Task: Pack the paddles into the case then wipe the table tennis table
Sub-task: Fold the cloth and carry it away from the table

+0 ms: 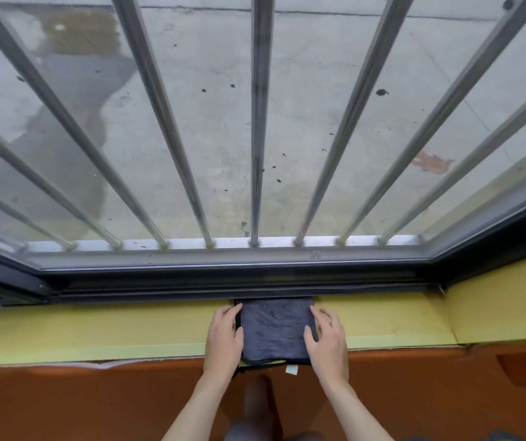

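Note:
A folded dark blue-grey cloth lies on a yellow window sill, on top of a flat black thing whose edge shows at its left and bottom, with a white tag below. My left hand holds the stack's left edge, fingers along the side and thumb on the cloth. My right hand holds the right edge the same way. No paddles, case or table tennis table are in view.
Behind the sill runs a dark window frame with several metal bars over glass; a stained concrete floor lies far below. An orange-brown wall drops under the sill. My legs show at the bottom.

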`<move>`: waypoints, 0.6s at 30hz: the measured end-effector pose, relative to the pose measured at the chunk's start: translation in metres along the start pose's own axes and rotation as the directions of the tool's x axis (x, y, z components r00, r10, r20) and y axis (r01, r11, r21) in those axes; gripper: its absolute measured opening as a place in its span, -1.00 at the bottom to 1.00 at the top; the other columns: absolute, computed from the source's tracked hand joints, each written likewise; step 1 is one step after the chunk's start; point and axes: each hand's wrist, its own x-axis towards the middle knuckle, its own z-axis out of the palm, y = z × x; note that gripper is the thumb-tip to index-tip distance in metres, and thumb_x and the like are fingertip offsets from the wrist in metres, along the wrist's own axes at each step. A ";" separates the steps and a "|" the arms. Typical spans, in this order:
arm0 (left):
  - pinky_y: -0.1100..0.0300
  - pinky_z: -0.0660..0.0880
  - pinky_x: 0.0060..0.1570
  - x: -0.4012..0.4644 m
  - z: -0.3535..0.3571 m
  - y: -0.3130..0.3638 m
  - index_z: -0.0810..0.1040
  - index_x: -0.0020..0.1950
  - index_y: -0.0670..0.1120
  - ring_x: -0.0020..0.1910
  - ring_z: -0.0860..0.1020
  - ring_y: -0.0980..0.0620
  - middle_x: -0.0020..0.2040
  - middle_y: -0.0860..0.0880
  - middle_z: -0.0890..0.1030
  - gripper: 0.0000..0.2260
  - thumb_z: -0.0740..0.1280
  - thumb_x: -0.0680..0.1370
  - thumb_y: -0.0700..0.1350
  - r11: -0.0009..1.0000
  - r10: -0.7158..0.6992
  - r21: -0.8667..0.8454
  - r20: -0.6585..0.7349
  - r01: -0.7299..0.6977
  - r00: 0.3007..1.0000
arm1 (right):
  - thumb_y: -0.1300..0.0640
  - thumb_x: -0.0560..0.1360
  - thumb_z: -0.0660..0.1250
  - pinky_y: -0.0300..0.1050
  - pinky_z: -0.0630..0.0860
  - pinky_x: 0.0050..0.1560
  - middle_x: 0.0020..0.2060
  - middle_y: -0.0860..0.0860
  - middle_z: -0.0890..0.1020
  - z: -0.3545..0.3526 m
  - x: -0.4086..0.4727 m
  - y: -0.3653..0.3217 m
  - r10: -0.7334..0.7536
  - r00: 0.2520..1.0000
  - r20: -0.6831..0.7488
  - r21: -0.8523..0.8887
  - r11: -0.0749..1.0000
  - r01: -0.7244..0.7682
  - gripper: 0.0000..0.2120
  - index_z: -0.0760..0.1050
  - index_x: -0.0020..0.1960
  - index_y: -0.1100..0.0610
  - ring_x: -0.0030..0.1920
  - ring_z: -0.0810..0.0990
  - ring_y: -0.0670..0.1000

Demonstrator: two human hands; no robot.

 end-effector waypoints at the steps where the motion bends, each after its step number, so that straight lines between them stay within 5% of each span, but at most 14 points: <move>1: -0.01 0.47 0.41 -0.002 0.001 0.001 0.47 0.51 -0.01 0.35 0.49 0.01 0.38 0.08 0.42 -0.53 0.31 0.62 -0.31 1.000 -0.001 0.001 -0.012 0.001 1.000 | 0.11 0.63 0.38 -0.11 0.53 0.30 0.37 -0.13 0.46 0.001 -0.001 0.003 -0.020 1.000 0.013 0.005 1.000 0.020 -0.56 0.49 0.49 -0.01 0.33 0.47 -0.08; 9: 0.09 0.38 0.47 0.005 0.003 0.017 0.46 0.53 -0.12 0.43 0.41 0.00 0.47 0.01 0.43 -0.53 0.27 0.63 -0.38 1.000 0.001 0.018 -0.029 0.000 1.000 | 0.29 0.62 0.35 -0.06 0.52 0.33 0.28 -0.04 0.52 0.010 0.018 -0.011 -0.014 1.000 -0.002 0.014 1.000 0.014 -0.57 0.49 0.47 0.15 0.24 0.54 0.00; 18: 0.07 0.52 0.33 -0.007 0.001 0.016 0.55 0.38 -0.05 0.25 0.50 0.12 0.27 0.12 0.50 -0.67 0.33 0.63 -0.27 0.998 0.042 0.048 -0.092 -0.038 0.995 | 0.15 0.62 0.36 -0.27 0.52 0.22 0.24 -0.16 0.49 -0.008 0.004 -0.003 -0.072 0.996 0.047 -0.073 0.994 0.076 -0.63 0.52 0.42 -0.01 0.24 0.50 -0.14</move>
